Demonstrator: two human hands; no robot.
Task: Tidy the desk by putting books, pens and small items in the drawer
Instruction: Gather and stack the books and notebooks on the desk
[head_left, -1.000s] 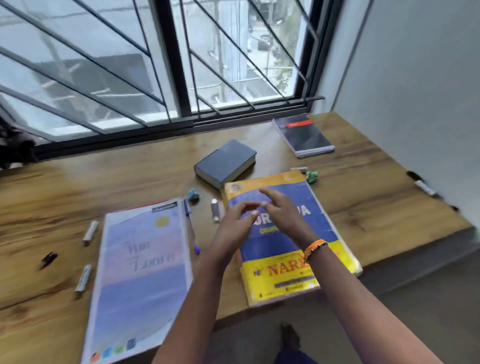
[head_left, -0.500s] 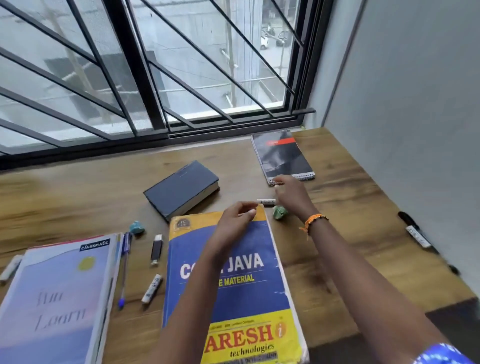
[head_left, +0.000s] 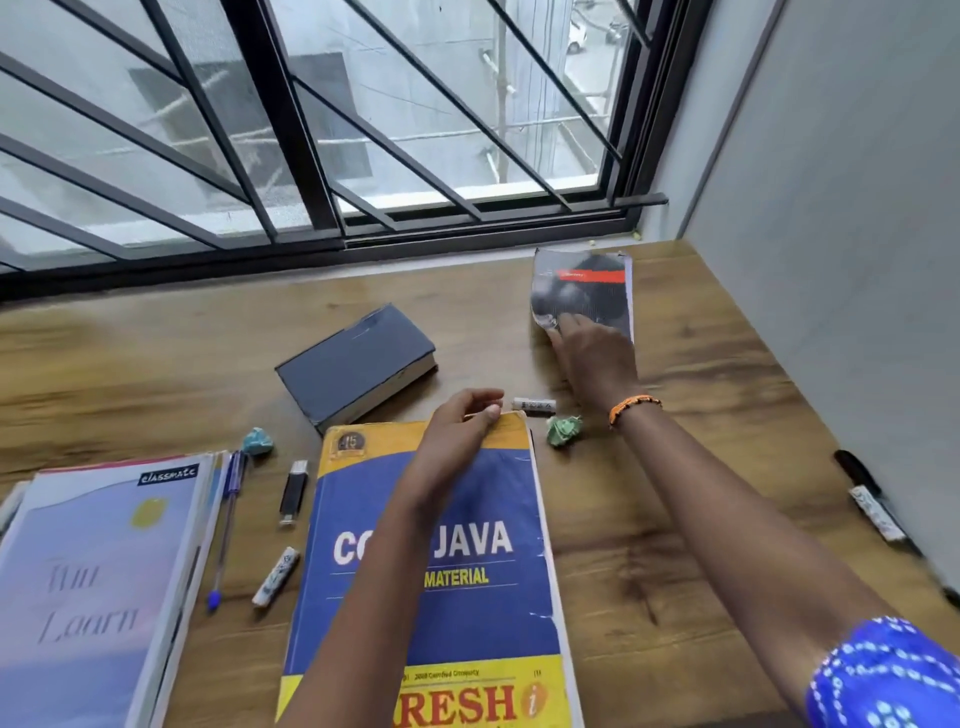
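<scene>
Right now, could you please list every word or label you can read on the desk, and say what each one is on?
"classmate": notebook, top corner tag.
"JAVA", "MATERIAL", "RESH": Java book; an arm hides the starts of the first and last lines.
"15": round badge on the Java book.
Notebook's handwriting, the Java book's small yellow-band print, the red strip on the far book and the marker label: too blurred to read.

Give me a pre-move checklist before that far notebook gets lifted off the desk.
1. Right hand on the black notebook: ok, at its near edge.
2. Notebook gripped firmly: cannot tell; near corner looks curled up.
3. Left hand free to help: not ok, it pinches the Java book at its top edge.
4. Small marker and green paper ball under the right wrist: not ok, may get swept.
5. Drawer in view: not ok.
</scene>
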